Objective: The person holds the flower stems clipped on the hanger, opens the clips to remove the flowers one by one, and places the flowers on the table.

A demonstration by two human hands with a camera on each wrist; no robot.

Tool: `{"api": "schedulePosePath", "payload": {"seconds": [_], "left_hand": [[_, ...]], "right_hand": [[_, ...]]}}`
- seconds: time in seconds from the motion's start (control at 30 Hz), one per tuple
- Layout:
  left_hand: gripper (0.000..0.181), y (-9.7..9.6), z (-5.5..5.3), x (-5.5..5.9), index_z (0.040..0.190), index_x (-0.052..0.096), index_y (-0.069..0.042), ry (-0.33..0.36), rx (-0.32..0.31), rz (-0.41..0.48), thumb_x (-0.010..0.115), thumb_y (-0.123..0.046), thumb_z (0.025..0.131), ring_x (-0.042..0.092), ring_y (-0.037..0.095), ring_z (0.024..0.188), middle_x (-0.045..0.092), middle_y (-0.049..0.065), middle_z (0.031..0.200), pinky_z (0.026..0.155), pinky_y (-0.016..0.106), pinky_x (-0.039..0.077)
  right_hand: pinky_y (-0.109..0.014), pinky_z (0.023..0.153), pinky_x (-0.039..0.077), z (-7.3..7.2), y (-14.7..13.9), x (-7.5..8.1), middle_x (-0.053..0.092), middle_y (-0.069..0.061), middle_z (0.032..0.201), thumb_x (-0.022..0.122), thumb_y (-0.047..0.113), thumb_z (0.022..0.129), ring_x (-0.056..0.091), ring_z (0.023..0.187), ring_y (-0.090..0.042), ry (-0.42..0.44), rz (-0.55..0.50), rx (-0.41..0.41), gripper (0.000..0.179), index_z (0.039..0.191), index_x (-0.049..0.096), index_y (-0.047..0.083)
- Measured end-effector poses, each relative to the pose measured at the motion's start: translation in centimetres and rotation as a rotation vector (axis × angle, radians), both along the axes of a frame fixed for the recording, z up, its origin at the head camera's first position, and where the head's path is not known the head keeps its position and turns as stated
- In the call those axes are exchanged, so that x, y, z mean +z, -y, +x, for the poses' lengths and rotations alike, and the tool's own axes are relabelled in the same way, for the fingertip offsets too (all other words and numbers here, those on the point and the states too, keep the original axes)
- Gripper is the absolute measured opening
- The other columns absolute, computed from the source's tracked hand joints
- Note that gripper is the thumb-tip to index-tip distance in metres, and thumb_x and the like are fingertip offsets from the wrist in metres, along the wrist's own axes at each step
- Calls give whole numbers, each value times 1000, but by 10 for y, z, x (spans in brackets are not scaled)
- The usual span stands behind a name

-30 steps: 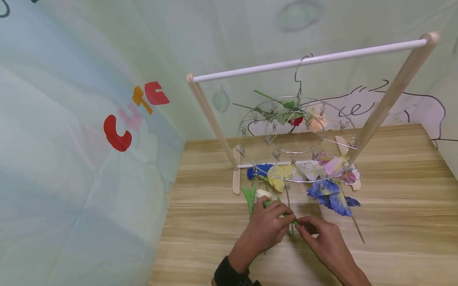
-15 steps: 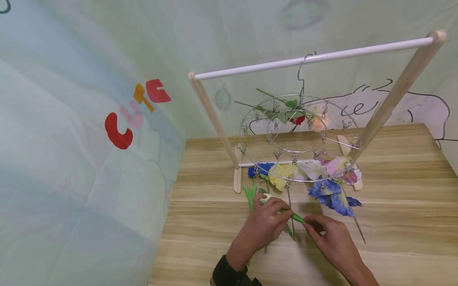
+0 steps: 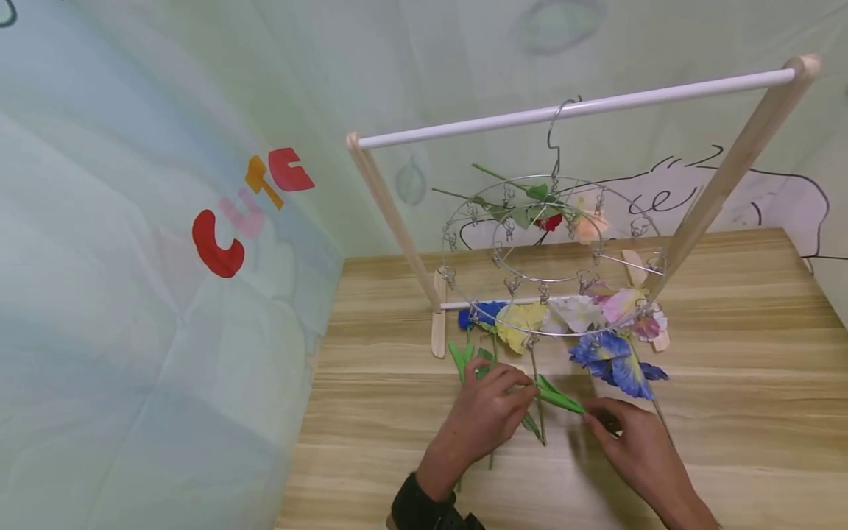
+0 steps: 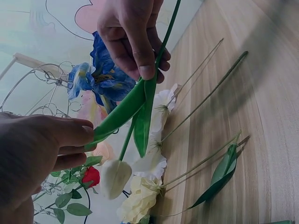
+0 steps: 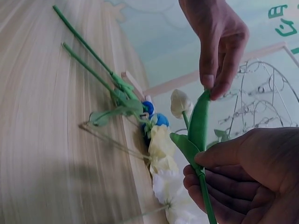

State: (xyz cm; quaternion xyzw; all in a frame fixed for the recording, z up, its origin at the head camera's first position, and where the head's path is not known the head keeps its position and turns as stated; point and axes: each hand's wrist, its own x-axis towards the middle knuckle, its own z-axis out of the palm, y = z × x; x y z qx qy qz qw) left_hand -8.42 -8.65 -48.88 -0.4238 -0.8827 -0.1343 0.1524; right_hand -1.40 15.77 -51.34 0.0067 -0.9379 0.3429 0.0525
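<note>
A white artificial tulip (image 4: 116,178) with long green leaves (image 5: 199,122) is held up between both hands. My right hand (image 3: 636,444) pinches its stem where the leaves join, thumb on the leaf base. My left hand (image 3: 489,407) pinches the tip of the longer leaf between thumb and fingers. In the right wrist view the white bud (image 5: 180,103) stands beside that leaf, below the left fingertips. From the head view the bud is hidden behind the left hand, and only the green leaves (image 3: 559,397) show between the hands.
A round metal clip hanger (image 3: 553,258) hangs from a white rod (image 3: 457,134) on a wooden frame. Beneath it lie blue (image 3: 619,368), yellow (image 3: 520,324) and white (image 3: 573,314) flowers on the wooden table (image 3: 748,383). Red (image 3: 548,222) and peach (image 3: 589,223) flowers are behind.
My right hand has moved right, drawing the tulip's stem along, so more of the green leaves shows between the hands. The white bud has slipped out of sight behind my left hand.
</note>
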Motion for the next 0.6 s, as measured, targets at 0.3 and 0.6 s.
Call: {"api": "schedulePosePath", "payload": {"seconds": [0.3, 0.6], "left_hand": [[17, -1, 0, 1, 113, 83, -26, -1, -1, 9, 79, -22, 96, 65, 6, 113, 75, -13, 112, 107, 46, 39], [16, -2, 0, -1, 110, 83, -26, -20, -13, 24, 79, -20, 96, 66, 6, 110, 75, -13, 109, 105, 45, 39]], "right_hand": [[-35, 65, 56, 9, -25, -3, 79, 2, 85, 85, 8, 87, 75, 75, -21, -8, 39, -44, 10, 95, 81, 14], [-33, 62, 53, 15, -50, -5, 80, -4, 85, 80, 11, 92, 76, 77, -26, 63, 48, -120, 5, 96, 80, 8]]}}
